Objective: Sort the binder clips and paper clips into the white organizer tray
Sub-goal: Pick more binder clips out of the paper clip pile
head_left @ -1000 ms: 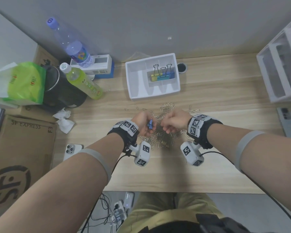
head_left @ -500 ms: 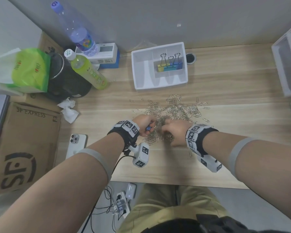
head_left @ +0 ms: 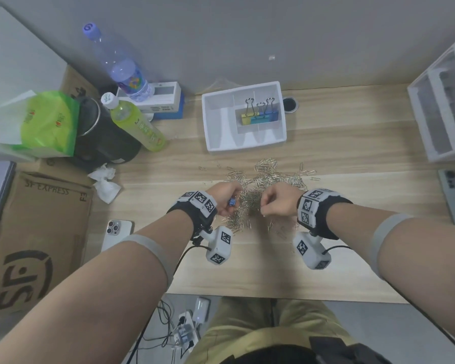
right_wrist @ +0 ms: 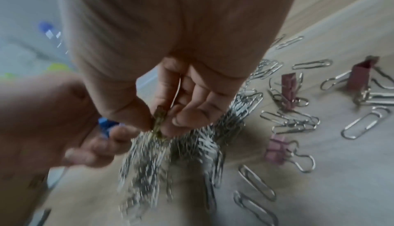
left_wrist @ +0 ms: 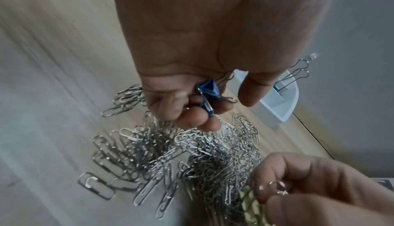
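**Both hands lifted off the pile, a binder clip in each**

A blue binder clip [left_wrist: 208, 94] is held in the curled fingers of the left hand [head_left: 225, 197], just above the paper clip pile [head_left: 257, 190] on the desk [head_left: 352, 153]. A yellowish binder clip [right_wrist: 158, 120] is pinched between thumb and fingertips of the right hand [head_left: 279, 199] (colour is dulled by blur, so the shade is uncertain). Half a second ago the right hand was pressed down into the pile; it is now raised, and loose paper clips appear to be dropping off it in the right wrist view. That is read as a pick completed, so transport to the tray is judged to be next.

The white organizer tray [head_left: 215, 122] is seen at 12 o'clock from the hands, well apart from them. Three binder clips [head_left: 259, 114] are already stood in its upper right compartment; the other compartments look empty. Pink binder clips [right_wrist: 287, 91] are left on the desk at 3 o'clock of the right hand, mixed with paper clips. No paper clips are sorted yet, so the task is judged to be at an early stage.
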Demonstrator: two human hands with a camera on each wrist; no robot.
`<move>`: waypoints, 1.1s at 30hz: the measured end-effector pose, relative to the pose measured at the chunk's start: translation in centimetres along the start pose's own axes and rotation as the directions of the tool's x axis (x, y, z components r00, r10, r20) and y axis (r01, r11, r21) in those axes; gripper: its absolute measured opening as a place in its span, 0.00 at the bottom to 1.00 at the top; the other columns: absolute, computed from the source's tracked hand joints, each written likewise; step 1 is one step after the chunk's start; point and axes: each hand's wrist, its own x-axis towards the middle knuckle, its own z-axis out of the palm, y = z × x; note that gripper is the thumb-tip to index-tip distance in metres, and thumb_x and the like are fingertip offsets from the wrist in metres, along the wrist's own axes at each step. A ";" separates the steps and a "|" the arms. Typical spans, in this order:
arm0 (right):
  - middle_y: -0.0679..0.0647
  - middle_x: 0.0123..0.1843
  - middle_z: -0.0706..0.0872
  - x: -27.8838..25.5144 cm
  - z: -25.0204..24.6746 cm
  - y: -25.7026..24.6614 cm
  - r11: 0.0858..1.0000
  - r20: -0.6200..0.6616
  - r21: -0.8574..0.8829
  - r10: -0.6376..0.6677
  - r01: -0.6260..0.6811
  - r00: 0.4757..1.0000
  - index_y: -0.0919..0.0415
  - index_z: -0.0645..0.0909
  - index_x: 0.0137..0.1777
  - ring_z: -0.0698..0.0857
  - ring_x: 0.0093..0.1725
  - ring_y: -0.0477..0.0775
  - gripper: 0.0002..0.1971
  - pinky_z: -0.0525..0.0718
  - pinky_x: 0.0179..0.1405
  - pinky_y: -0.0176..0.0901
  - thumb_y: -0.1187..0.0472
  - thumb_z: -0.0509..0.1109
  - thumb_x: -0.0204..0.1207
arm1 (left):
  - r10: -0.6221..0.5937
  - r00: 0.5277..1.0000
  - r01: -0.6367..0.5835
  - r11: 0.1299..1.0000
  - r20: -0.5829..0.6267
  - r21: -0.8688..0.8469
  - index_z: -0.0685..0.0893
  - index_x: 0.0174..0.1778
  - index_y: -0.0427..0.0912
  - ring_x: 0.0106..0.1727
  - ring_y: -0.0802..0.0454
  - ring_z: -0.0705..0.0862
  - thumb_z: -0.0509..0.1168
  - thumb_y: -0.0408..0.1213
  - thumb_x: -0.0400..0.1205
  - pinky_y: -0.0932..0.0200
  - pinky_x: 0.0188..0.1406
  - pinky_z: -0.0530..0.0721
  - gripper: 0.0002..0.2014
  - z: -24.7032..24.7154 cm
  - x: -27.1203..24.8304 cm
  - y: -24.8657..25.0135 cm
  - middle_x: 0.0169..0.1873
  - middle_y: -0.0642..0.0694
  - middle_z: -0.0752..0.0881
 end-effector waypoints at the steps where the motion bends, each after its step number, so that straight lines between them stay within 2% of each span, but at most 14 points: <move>1: 0.54 0.32 0.90 0.0 -0.7 0.0 0.997 -0.015 0.070 0.037 -0.036 0.999 0.57 0.87 0.34 0.88 0.34 0.52 0.02 0.89 0.45 0.48 0.63 0.75 0.65 | 0.006 1.000 -0.006 1.000 0.004 0.001 0.71 0.35 0.42 0.18 0.51 0.69 0.57 0.39 0.79 0.68 0.13 0.63 0.08 0.0 0.0 0.6 0.23 0.45 0.79; 3: 0.55 0.28 0.88 -0.1 -2.0 -0.1 0.984 -0.072 0.165 0.082 -0.070 0.994 0.59 0.86 0.34 0.86 0.30 0.52 0.03 0.89 0.41 0.48 0.66 0.74 0.67 | 0.016 1.000 -0.016 1.000 0.005 0.002 0.70 0.37 0.40 0.17 0.51 0.71 0.55 0.34 0.78 0.68 0.12 0.64 0.05 -0.1 -0.1 1.7 0.24 0.43 0.79; 5: 0.53 0.27 0.88 -0.2 -3.6 -0.3 0.986 -0.141 0.160 0.079 -0.056 0.987 0.58 0.85 0.34 0.85 0.28 0.50 0.04 0.87 0.36 0.43 0.66 0.74 0.68 | 0.037 0.999 -0.038 0.999 -0.018 -0.017 0.70 0.38 0.39 0.18 0.51 0.71 0.55 0.31 0.77 0.67 0.12 0.65 0.03 -0.3 -0.2 3.0 0.28 0.43 0.77; 8: 0.55 0.30 0.90 0.2 -6.1 -0.9 0.988 -0.253 0.150 0.074 -0.037 0.965 0.59 0.85 0.35 0.86 0.29 0.49 0.02 0.88 0.38 0.42 0.64 0.75 0.68 | 0.097 0.993 -0.094 0.994 -0.065 0.052 0.72 0.41 0.38 0.22 0.52 0.70 0.54 0.32 0.80 0.66 0.14 0.65 0.04 -0.5 -0.1 5.4 0.31 0.44 0.76; 11: 0.54 0.34 0.90 1.2 -8.0 -1.6 0.990 -0.357 0.139 0.084 -0.036 0.930 0.58 0.85 0.36 0.86 0.34 0.50 0.02 0.82 0.33 0.36 0.63 0.75 0.68 | 0.150 0.984 -0.135 0.979 -0.093 0.153 0.72 0.44 0.36 0.23 0.52 0.69 0.55 0.31 0.83 0.65 0.16 0.65 0.04 -0.7 0.5 8.0 0.31 0.44 0.74; 14: 0.52 0.38 0.88 2.5 -9.8 -2.3 0.992 -0.414 0.125 0.043 0.010 0.909 0.57 0.86 0.38 0.83 0.35 0.45 0.02 0.74 0.29 0.31 0.61 0.75 0.70 | 0.260 0.955 -0.230 0.952 -0.140 0.202 0.69 0.32 0.40 0.20 0.51 0.65 0.56 0.28 0.82 0.65 0.17 0.63 0.12 -1.5 1.6 10.3 0.27 0.43 0.70; 17: 0.49 0.39 0.88 4.5 -11.2 -2.8 0.996 -0.439 0.085 0.013 0.027 0.899 0.56 0.86 0.40 0.83 0.37 0.44 0.02 0.73 0.30 0.30 0.58 0.74 0.71 | 0.351 0.902 -0.288 0.923 -0.252 0.255 0.70 0.28 0.43 0.21 0.49 0.67 0.59 0.29 0.79 0.65 0.23 0.66 0.14 -2.3 3.0 12.0 0.23 0.45 0.70; 21: 0.47 0.40 0.88 7.3 -12.0 -3.0 1.000 -0.428 0.014 -0.009 0.016 0.904 0.50 0.83 0.40 0.86 0.41 0.48 0.02 0.79 0.36 0.35 0.58 0.73 0.72 | 0.384 0.870 -0.277 0.900 -0.309 0.336 0.82 0.43 0.44 0.28 0.45 0.82 0.65 0.35 0.77 0.60 0.26 0.80 0.02 -2.3 4.7 13.1 0.36 0.42 0.81; 23: 0.46 0.43 0.87 8.5 -12.2 -2.8 0.998 -0.408 -0.059 -0.023 -0.001 0.913 0.48 0.82 0.41 0.86 0.44 0.50 0.03 0.83 0.43 0.40 0.57 0.73 0.73 | 0.420 0.849 -0.241 0.847 -0.319 0.474 0.84 0.51 0.43 0.34 0.44 0.85 0.66 0.36 0.78 0.59 0.31 0.82 0.08 -2.2 5.3 13.4 0.43 0.43 0.85; 25: 0.46 0.45 0.87 9.2 -12.2 -2.7 0.991 -0.400 -0.134 -0.041 -0.014 0.916 0.48 0.83 0.44 0.86 0.46 0.51 0.01 0.86 0.48 0.45 0.56 0.72 0.74 | 0.464 0.831 -0.204 0.768 -0.307 0.608 0.84 0.57 0.41 0.44 0.44 0.87 0.66 0.37 0.79 0.56 0.40 0.85 0.12 -2.2 5.7 13.6 0.50 0.43 0.86; 27: 0.47 0.48 0.88 9.8 -12.1 -2.4 0.978 -0.387 -0.209 -0.069 -0.014 0.920 0.49 0.85 0.48 0.86 0.48 0.52 0.04 0.85 0.49 0.44 0.56 0.70 0.76 | 0.501 0.823 -0.204 0.701 -0.268 0.684 0.85 0.60 0.40 0.52 0.44 0.86 0.67 0.37 0.79 0.53 0.51 0.87 0.14 -2.2 6.3 13.6 0.54 0.43 0.87; 28: 0.47 0.49 0.88 9.9 -12.0 -2.3 0.969 -0.377 -0.246 -0.085 -0.011 0.922 0.50 0.85 0.50 0.86 0.48 0.53 0.06 0.85 0.49 0.44 0.56 0.68 0.76 | 0.511 0.820 -0.205 0.684 -0.259 0.700 0.85 0.60 0.40 0.53 0.45 0.86 0.68 0.37 0.78 0.53 0.54 0.87 0.15 -2.1 6.5 13.6 0.54 0.43 0.87; 30: 0.48 0.50 0.89 10.1 -11.6 -2.0 0.951 -0.357 -0.308 -0.109 -0.007 0.928 0.49 0.85 0.51 0.86 0.49 0.55 0.08 0.85 0.49 0.45 0.55 0.67 0.76 | 0.515 0.815 -0.200 0.682 -0.266 0.704 0.87 0.60 0.41 0.54 0.46 0.87 0.70 0.39 0.76 0.54 0.55 0.87 0.16 -1.9 6.8 13.4 0.55 0.44 0.88; 33: 0.48 0.47 0.89 10.0 -11.5 -1.9 0.943 -0.349 -0.333 -0.124 0.000 0.929 0.49 0.85 0.48 0.87 0.48 0.57 0.07 0.87 0.48 0.49 0.55 0.65 0.75 | 0.515 0.805 -0.207 0.708 -0.294 0.675 0.87 0.62 0.42 0.56 0.49 0.87 0.72 0.43 0.75 0.55 0.57 0.86 0.19 -1.6 7.0 13.2 0.57 0.47 0.88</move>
